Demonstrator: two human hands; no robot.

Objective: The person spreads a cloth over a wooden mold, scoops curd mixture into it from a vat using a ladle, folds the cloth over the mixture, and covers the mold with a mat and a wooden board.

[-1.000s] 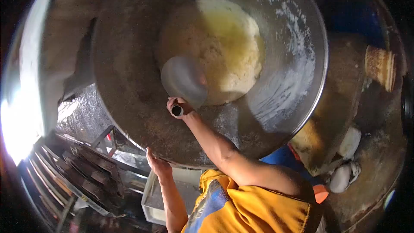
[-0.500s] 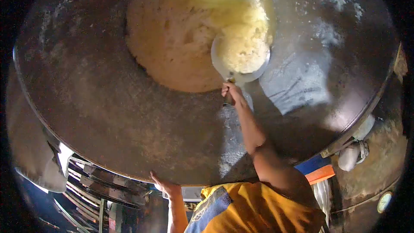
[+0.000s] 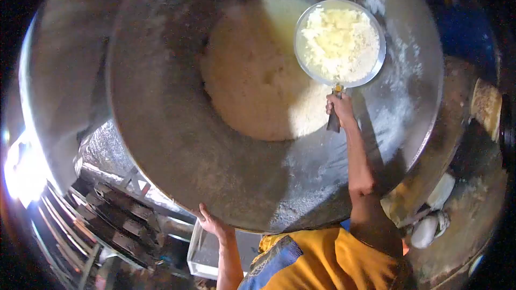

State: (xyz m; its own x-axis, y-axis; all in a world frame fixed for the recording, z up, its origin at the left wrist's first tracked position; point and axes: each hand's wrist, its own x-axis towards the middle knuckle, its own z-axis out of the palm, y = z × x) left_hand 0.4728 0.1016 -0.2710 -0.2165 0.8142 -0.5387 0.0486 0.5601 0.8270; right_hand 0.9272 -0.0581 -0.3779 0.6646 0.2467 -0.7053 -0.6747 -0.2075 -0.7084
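Observation:
My right hand [image 3: 339,108] is wrapped round the dark handle of a round frying pan [image 3: 382,53]. Pale yellow, lumpy wet food [image 3: 341,43] fills the pan, which is held over the right side of a huge metal wok [image 3: 177,145]. Lower in the wok lies a wide pool of pale, brownish, grainy mixture [image 3: 258,75]. At the wok's near edge, my left hand [image 3: 215,225] holds the rim, one digit showing over it and the other fingers hidden.
Another large metal vessel [image 3: 64,75] curves away at the left. Below the rim are a pale box-like container [image 3: 207,255] and stacked wooden slats [image 3: 121,225]. A whitish bundle [image 3: 425,231] rests at the lower right, and bright light enters at far left.
My right hand has lifted the loaded pan from the mixture, up and to the right. The left hand stays at the rim. The view has shifted, showing more at the left.

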